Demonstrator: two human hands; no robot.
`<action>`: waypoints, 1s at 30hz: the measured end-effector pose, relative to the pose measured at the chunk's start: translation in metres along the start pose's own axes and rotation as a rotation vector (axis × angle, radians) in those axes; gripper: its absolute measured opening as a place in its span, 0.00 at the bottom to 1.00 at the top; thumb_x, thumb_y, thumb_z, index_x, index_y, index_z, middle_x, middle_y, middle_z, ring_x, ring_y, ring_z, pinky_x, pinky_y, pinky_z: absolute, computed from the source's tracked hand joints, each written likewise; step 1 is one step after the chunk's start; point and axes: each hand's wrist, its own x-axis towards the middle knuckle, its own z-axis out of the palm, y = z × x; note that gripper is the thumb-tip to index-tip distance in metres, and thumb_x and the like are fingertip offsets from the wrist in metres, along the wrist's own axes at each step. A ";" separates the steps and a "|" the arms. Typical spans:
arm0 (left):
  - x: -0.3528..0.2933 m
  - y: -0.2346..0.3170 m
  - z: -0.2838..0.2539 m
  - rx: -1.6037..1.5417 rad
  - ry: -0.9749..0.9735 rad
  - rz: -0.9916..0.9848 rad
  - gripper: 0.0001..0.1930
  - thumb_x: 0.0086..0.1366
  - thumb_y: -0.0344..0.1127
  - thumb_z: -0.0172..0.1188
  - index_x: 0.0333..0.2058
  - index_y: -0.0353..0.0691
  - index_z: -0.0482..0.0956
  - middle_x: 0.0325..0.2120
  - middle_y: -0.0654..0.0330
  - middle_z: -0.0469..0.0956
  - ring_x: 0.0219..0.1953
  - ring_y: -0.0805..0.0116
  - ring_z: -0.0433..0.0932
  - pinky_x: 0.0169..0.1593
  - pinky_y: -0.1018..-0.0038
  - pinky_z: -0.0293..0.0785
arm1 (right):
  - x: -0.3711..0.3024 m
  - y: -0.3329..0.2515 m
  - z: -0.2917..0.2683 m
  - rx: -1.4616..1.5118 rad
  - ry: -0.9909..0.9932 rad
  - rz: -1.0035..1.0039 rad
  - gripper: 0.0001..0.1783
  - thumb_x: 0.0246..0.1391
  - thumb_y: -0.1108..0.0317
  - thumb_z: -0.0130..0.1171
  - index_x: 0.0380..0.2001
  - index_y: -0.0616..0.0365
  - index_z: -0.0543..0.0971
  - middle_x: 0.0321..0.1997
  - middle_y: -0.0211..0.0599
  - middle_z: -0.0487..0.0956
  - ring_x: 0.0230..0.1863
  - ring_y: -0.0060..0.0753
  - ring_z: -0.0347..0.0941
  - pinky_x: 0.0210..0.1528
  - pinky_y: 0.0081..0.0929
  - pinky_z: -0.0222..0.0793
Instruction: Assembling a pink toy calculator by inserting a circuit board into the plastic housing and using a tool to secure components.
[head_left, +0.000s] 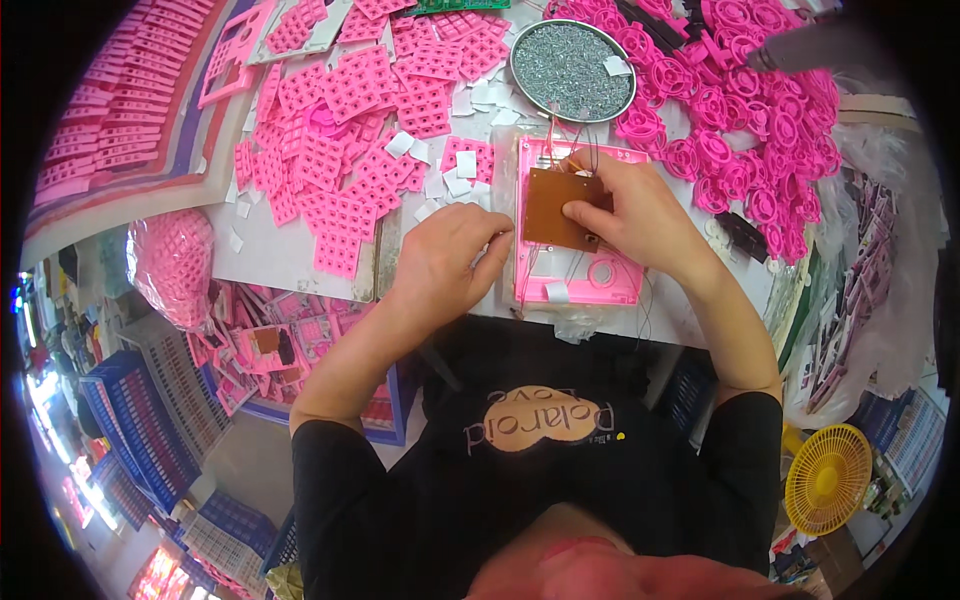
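Note:
My right hand (632, 215) grips a brown circuit board (556, 212), its thumb lying on the flat face and the other fingers behind it. The board is held over an open pink plastic casing (625, 285), and thin wires run out above and below it. Just left of the casing is my left hand (450, 255), with fingers curled in and thumb drawn close to them. Whether anything small is between those fingertips is hidden. A small white paper square (557, 292) lies on the casing's near edge. Clear plastic film (575, 326) shows beneath the casing.
Pink keypad pieces (320, 160) are heaped at the left with white paper squares (462, 165). A round metal tray (514, 75) of small screws stands behind the casing. Pink ring-shaped parts (735, 110) pile up at the right. A bag of pink parts (172, 262) sits at the left edge.

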 end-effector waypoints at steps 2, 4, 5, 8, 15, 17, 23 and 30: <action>0.001 -0.003 0.000 0.002 0.003 -0.003 0.07 0.59 0.22 0.65 0.36 0.35 0.81 0.28 0.54 0.80 0.30 0.55 0.80 0.34 0.65 0.75 | 0.001 0.011 0.001 0.240 -0.043 0.060 0.23 0.53 0.68 0.66 0.51 0.65 0.76 0.34 0.53 0.84 0.32 0.51 0.83 0.37 0.40 0.75; -0.001 -0.003 -0.002 0.000 -0.004 -0.042 0.07 0.59 0.22 0.65 0.36 0.35 0.81 0.28 0.54 0.80 0.30 0.55 0.80 0.34 0.66 0.75 | 0.002 0.014 0.002 0.307 -0.074 0.078 0.23 0.53 0.68 0.66 0.51 0.65 0.76 0.34 0.53 0.84 0.32 0.52 0.83 0.37 0.40 0.75; -0.002 -0.002 -0.002 -0.001 -0.008 -0.062 0.07 0.59 0.22 0.65 0.36 0.35 0.81 0.28 0.54 0.80 0.30 0.55 0.80 0.34 0.66 0.75 | 0.001 0.013 0.002 0.253 -0.076 0.069 0.23 0.53 0.68 0.66 0.52 0.65 0.76 0.34 0.54 0.84 0.32 0.52 0.83 0.37 0.40 0.75; -0.003 -0.004 0.001 -0.016 0.000 -0.045 0.07 0.59 0.22 0.65 0.37 0.35 0.81 0.28 0.54 0.80 0.30 0.56 0.80 0.34 0.66 0.75 | -0.002 0.013 0.009 0.051 -0.004 -0.088 0.22 0.55 0.71 0.66 0.52 0.64 0.75 0.31 0.48 0.83 0.28 0.37 0.81 0.32 0.33 0.74; -0.004 -0.002 0.000 0.015 -0.018 0.050 0.12 0.57 0.24 0.66 0.41 0.38 0.81 0.33 0.54 0.81 0.35 0.56 0.80 0.39 0.64 0.75 | 0.001 0.004 0.010 -0.232 0.082 -0.194 0.25 0.53 0.70 0.68 0.53 0.63 0.74 0.27 0.43 0.83 0.28 0.44 0.81 0.35 0.37 0.75; -0.002 0.000 0.002 0.048 -0.060 0.075 0.14 0.57 0.28 0.68 0.44 0.40 0.81 0.40 0.56 0.81 0.44 0.57 0.81 0.48 0.61 0.75 | 0.000 -0.008 0.008 -0.314 0.091 -0.071 0.28 0.50 0.69 0.70 0.54 0.62 0.75 0.34 0.45 0.83 0.34 0.49 0.81 0.41 0.41 0.75; 0.004 -0.002 0.007 0.305 -0.301 0.267 0.22 0.57 0.44 0.68 0.49 0.45 0.80 0.57 0.62 0.76 0.66 0.63 0.69 0.69 0.48 0.52 | -0.023 -0.002 0.017 -0.613 0.434 -0.487 0.33 0.44 0.67 0.71 0.55 0.62 0.75 0.57 0.48 0.77 0.61 0.50 0.70 0.60 0.46 0.67; 0.002 -0.005 0.010 0.141 -0.295 0.294 0.25 0.54 0.39 0.72 0.50 0.42 0.79 0.55 0.56 0.77 0.63 0.56 0.72 0.62 0.56 0.65 | -0.060 0.004 0.049 -0.647 0.237 -0.428 0.32 0.46 0.65 0.69 0.55 0.65 0.75 0.64 0.48 0.73 0.67 0.52 0.66 0.66 0.49 0.63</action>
